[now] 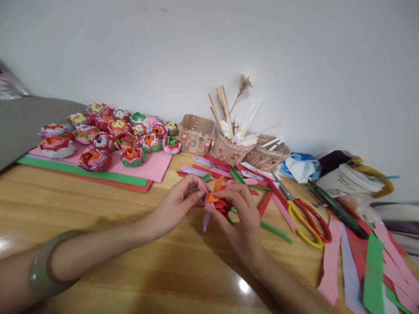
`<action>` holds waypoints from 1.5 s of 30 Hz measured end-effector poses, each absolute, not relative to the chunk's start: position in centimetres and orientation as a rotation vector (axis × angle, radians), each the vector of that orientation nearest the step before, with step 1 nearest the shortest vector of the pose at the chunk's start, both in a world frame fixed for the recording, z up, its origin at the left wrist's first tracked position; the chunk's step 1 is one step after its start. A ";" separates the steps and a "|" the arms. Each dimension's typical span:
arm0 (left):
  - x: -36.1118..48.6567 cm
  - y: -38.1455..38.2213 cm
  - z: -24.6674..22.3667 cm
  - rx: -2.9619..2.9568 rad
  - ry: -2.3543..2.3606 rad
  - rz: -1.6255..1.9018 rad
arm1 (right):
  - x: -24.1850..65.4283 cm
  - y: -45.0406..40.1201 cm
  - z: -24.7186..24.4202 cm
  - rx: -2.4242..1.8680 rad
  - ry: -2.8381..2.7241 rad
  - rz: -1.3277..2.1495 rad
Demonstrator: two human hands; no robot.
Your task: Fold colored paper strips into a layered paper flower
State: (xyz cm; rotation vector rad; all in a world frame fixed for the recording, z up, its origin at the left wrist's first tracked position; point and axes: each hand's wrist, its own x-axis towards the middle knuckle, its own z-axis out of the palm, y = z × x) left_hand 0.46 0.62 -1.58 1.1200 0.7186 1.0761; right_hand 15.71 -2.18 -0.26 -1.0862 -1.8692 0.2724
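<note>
A small paper flower (221, 206) with red, orange and pink petals is held above the wooden table, between both hands. My left hand (185, 194) pinches a pink petal at its left side with thumb and forefinger. Around its right side the fingers of my right hand (241, 213) are closed, covering part of it. A lilac strip end (206, 221) points down below the flower. Behind the hands lie folded paper strips (229, 168) in red, lilac, pink and green.
Finished paper flowers (126, 139) stand on stacked coloured sheets (160, 165) at left. Along the wall are decorated baskets (196, 135) with sticks (225, 109). Right of the strips lie scissors (306, 222), a lidded tub (347, 181), a dark green pen-like tool (340, 209) and paper cuttings (373, 270).
</note>
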 end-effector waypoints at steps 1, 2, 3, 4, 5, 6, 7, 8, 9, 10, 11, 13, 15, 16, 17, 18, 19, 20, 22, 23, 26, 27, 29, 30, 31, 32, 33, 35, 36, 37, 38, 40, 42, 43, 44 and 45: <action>0.5 0.7 -1.6 1.107 0.700 1.061 | 15.8 -2.2 -0.2 -1.063 -1.862 0.278; 0.4 0.7 -1.7 1.088 0.686 1.051 | 16.0 -2.3 -0.1 -1.037 -1.846 0.292; 0.4 0.8 -1.8 1.063 0.676 1.047 | 16.2 -2.3 0.0 -1.027 -1.816 0.313; 0.4 0.9 -1.9 1.039 0.670 1.044 | 16.4 -2.3 0.1 -1.010 -1.779 0.338; 0.3 1.0 -2.0 1.020 0.667 1.042 | 16.7 -2.2 0.2 -1.020 -1.719 0.330; 0.3 1.1 -2.1 1.009 0.662 1.036 | 16.8 -2.1 0.2 -1.084 -1.651 0.325; 0.3 1.2 -2.2 1.009 0.656 1.027 | 17.0 -1.9 0.3 -1.151 -1.615 0.350; 0.2 1.3 -2.2 1.019 0.647 1.020 | 17.0 -1.7 0.3 -1.205 -1.618 0.426; 0.2 1.4 -2.2 1.037 0.638 1.015 | 17.0 -1.5 0.3 -1.235 -1.597 0.522; 0.2 1.4 -2.2 1.059 0.633 1.014 | 17.0 -1.3 0.3 -1.239 -1.601 0.607; 0.1 1.5 -2.2 1.087 0.633 1.012 | 17.0 -1.2 0.3 -1.231 -1.620 0.659; 0.0 1.6 -2.0 1.150 0.657 1.012 | 16.8 -1.1 0.3 -1.198 -1.657 0.678; -0.2 1.5 -1.9 1.202 0.686 1.003 | 16.6 -1.2 0.4 -1.169 -1.695 0.625; -0.3 1.4 -1.8 1.222 0.698 1.000 | 16.5 -1.3 0.4 -1.159 -1.713 0.594; -0.4 1.2 -1.7 1.238 0.712 0.993 | 16.4 -1.4 0.4 -1.148 -1.734 0.561; -0.4 1.1 -1.7 1.252 0.732 0.984 | 16.3 -1.5 0.4 -1.139 -1.757 0.524; -0.4 0.9 -1.6 1.269 0.756 0.978 | 16.3 -1.6 0.3 -1.128 -1.778 0.480; -0.4 0.8 -1.5 1.289 0.783 0.982 | 16.2 -1.7 0.3 -1.116 -1.797 0.429; -0.3 0.5 -1.4 1.338 0.835 1.020 | 16.2 -1.9 0.2 -1.086 -1.844 0.318; -0.2 0.4 -1.4 1.369 0.850 1.052 | 16.3 -2.0 0.1 -1.067 -1.870 0.259; -0.2 0.3 -1.2 1.516 0.865 1.148 | 16.4 -2.0 0.0 -1.008 -1.940 0.092; -0.2 0.3 -1.2 1.570 0.874 1.173 | 16.5 -2.0 -0.1 -0.989 -1.953 0.045; -0.2 0.2 -1.2 1.655 0.896 1.211 | 16.5 -2.0 -0.2 -0.965 -1.965 -0.025; -0.2 0.2 -1.2 1.679 0.909 1.228 | 16.6 -2.0 -0.2 -0.958 -1.969 -0.049; -0.2 0.1 -1.2 1.697 0.921 1.243 | 16.5 -1.9 -0.2 -0.953 -1.970 -0.068; -0.2 0.1 -1.2 1.716 0.927 1.255 | 16.5 -1.9 -0.2 -0.949 -1.971 -0.082; -0.2 0.0 -1.2 1.735 0.931 1.267 | 16.5 -1.9 -0.2 -0.947 -1.970 -0.094; -0.2 0.0 -1.3 1.774 0.929 1.293 | 16.5 -1.9 -0.1 -0.941 -1.976 -0.112; -0.2 -0.1 -1.3 1.793 0.916 1.310 | 16.5 -1.8 -0.1 -0.938 -1.981 -0.117; -0.3 0.0 -1.4 1.812 0.894 1.328 | 16.5 -1.8 -0.1 -0.936 -1.986 -0.117; -0.3 0.0 -1.4 1.831 0.869 1.348 | 16.5 -1.8 -0.1 -0.933 -1.990 -0.114; -0.3 0.0 -1.5 1.871 0.817 1.383 | 16.5 -1.9 -0.1 -0.923 -1.995 -0.109; -0.4 0.0 -1.5 1.898 0.792 1.405 | 16.5 -1.9 -0.1 -0.916 -2.001 -0.110; -0.4 0.0 -1.5 1.906 0.785 1.407 | 16.5 -1.9 -0.1 -0.909 -2.002 -0.115; -0.4 0.0 -1.5 1.912 0.781 1.402 | 16.6 -1.9 -0.1 -0.903 -1.999 -0.119; -0.4 0.0 -1.5 1.914 0.779 1.394 | 16.6 -1.8 -0.1 -0.897 -1.994 -0.122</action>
